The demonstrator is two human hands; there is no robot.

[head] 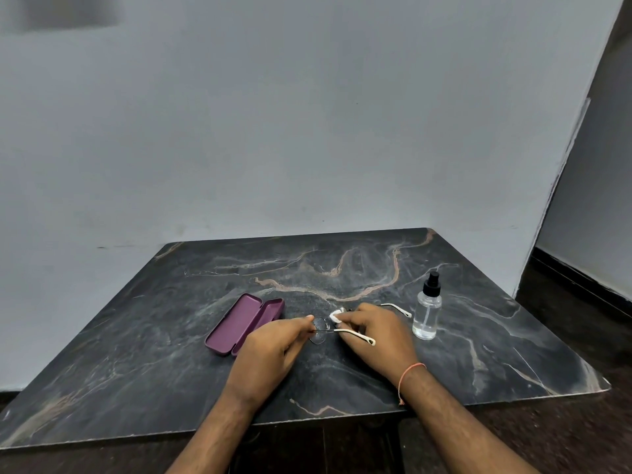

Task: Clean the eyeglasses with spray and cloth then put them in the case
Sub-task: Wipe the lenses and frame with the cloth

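Both of my forearms reached in over the dark marble table [478, 336], where my left hand [273, 350] pinched the eyeglasses [321, 328] at 1 lens while my right hand [379, 333] pressed a small white cloth [336, 316] against them. Just left of my hands lay the open purple case [242, 323], and the clear spray bottle [427, 311] stood upright just right of them.

Head camera looks forward and down, near the table [136, 354].

worktop [342, 268]: dark marble with tan veins, under both hands
wall [273, 131]: plain grey, beyond the hands
floor [581, 336]: dark, right of the hands
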